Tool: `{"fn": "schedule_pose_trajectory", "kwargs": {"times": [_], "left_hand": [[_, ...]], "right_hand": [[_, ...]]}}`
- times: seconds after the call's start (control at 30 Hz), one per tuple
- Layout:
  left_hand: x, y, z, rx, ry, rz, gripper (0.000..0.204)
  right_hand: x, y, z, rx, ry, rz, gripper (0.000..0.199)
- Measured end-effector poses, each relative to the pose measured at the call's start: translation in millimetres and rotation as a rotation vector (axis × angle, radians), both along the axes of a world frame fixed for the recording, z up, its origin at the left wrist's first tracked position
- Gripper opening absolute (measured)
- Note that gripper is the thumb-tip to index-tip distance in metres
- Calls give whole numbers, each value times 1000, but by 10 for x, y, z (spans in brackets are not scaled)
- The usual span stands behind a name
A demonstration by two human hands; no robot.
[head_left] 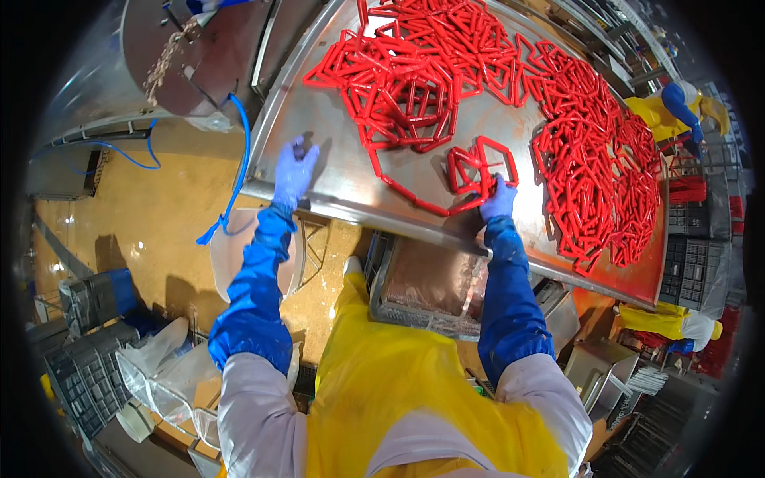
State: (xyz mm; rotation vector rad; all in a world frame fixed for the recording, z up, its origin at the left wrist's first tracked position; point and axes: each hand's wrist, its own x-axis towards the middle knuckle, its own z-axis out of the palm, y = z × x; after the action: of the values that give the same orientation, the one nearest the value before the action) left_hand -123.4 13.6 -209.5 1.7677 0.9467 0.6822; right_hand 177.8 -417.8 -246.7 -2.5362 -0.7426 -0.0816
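Observation:
Long chains of red sausage links [402, 88] lie heaped on a steel table [343, 171]. One strand runs from the left heap along the front to a small coil of sausage links [466, 171]. My right hand [500, 199], in a blue-violet glove, closes on the links at the near side of this coil; my palm hides some of the grip. Over the table's front left edge is my left hand [295, 169], gloved alike, its fingers apart with nothing in them. A larger pile of red links [590, 151] covers the table's right side.
A blue hose [241, 151] hangs left of the table near a round steel vessel [179, 52]. Below the front edge stand a pale tub [231, 255] and a lined crate [430, 275]. Two people in yellow aprons [665, 115] are at the right; dark crates [693, 267] stand there.

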Motion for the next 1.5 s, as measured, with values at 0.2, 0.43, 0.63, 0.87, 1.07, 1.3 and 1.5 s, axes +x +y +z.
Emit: {"fn": "schedule_pose_trajectory", "kwargs": {"times": [0.2, 0.43, 0.63, 0.87, 1.07, 1.3, 1.5], "left_hand": [[1606, 1050, 287, -35, 17, -297, 78], [2285, 1393, -45, 450, 285, -437, 92], [1860, 793, -80, 640, 374, -403, 92], [357, -466, 657, 498, -39, -284, 74], [-2337, -447, -562, 22, 535, 99, 38], [-2338, -1104, -6, -1216, -47, -302, 61], [-2259, -2957, 2596, -840, -398, -1307, 59]], "right_hand": [[966, 1106, -104, 18, -52, 88, 79], [646, 1841, 186, -228, 120, 127, 90], [647, 2011, 247, -195, 107, 200, 88], [-175, 829, 404, 351, -50, 38, 62], [-1943, -228, 1160, 194, 986, 174, 22], [-2994, 355, 554, 225, 1565, 350, 29], [-3387, 476, 2629, 249, 1093, 1460, 50]]}}
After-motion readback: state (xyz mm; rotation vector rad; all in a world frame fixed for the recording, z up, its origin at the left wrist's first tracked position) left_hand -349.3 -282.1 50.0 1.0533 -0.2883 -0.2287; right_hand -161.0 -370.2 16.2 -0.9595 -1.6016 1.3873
